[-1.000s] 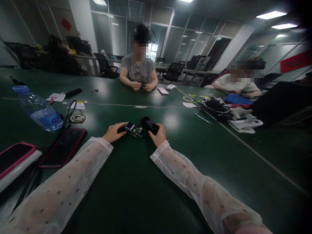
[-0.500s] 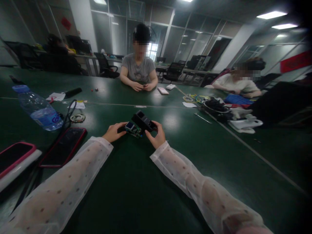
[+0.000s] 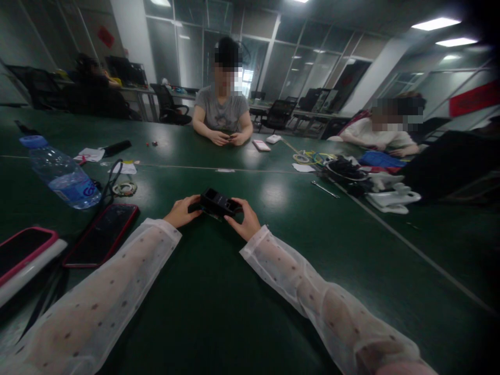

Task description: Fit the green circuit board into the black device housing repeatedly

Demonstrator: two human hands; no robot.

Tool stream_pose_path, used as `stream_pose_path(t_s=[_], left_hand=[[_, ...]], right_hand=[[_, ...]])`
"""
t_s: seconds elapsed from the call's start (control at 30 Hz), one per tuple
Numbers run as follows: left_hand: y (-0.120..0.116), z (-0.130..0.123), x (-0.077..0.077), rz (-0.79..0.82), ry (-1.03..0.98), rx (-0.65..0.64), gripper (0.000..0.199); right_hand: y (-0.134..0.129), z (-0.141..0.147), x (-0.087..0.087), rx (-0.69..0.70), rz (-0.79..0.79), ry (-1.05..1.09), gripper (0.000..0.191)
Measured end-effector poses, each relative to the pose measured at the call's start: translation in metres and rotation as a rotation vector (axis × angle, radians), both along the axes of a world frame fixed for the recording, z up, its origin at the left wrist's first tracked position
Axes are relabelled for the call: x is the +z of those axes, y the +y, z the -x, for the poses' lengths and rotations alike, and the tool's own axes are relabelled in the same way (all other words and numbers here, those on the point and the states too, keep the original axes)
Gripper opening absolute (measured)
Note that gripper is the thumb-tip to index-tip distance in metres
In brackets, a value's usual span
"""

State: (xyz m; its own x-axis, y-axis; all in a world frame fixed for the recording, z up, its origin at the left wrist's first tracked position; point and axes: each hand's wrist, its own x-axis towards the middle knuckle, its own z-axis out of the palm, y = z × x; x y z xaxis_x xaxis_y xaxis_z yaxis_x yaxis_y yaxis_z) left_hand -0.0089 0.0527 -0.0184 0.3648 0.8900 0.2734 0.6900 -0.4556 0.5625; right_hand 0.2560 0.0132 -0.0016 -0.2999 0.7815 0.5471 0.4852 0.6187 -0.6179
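Between my hands, above the green table (image 3: pixel 203 312), is a black plastic housing (image 3: pixel 222 202) with a square window at its left end. My right hand (image 3: pixel 245 219) grips it at the right end, thumb in front and fingers behind. Under the housing a thin strip of the small circuit board (image 3: pixel 213 214) shows; the rest of the board, with its little screen, is covered. My left hand (image 3: pixel 184 211) is closed on the board's left side, its fingertips partly hidden at the housing's edge.
To the left are a water bottle (image 3: pixel 64 174), a red-edged phone (image 3: pixel 102 235) and a pink-edged phone (image 3: pixel 25 252). A metal rod-like tool (image 3: pixel 325 189) lies right, before piled cables (image 3: pixel 346 169). Across the table sits a person in grey (image 3: pixel 222 107); another person (image 3: pixel 385 133) sits far right.
My right hand has brought the black housing left and down over the circuit board. The board's screen, visible before, is now covered. My left hand has hardly moved.
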Motion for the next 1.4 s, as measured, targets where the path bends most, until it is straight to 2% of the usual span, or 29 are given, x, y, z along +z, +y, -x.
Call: stream_pose_path(t_s=[0.3, 0.43, 0.83, 1.4], left_hand=[[-0.006, -0.003, 0.010, 0.062, 0.037, 0.018, 0.072], [-0.007, -0.005, 0.011, 0.064, 0.097, 0.031, 0.071], [-0.007, -0.005, 0.008, 0.040, 0.126, 0.048, 0.065], [-0.008, -0.005, 0.010, 0.041, 0.129, 0.059, 0.067]], right_hand=[[0.005, 0.000, -0.005, 0.019, 0.022, -0.168, 0.058], [0.007, 0.000, -0.007, 0.011, 0.022, -0.206, 0.062], [0.007, -0.001, -0.006, 0.020, 0.032, -0.212, 0.049], [0.007, -0.002, -0.006, 0.058, 0.045, -0.194, 0.050]])
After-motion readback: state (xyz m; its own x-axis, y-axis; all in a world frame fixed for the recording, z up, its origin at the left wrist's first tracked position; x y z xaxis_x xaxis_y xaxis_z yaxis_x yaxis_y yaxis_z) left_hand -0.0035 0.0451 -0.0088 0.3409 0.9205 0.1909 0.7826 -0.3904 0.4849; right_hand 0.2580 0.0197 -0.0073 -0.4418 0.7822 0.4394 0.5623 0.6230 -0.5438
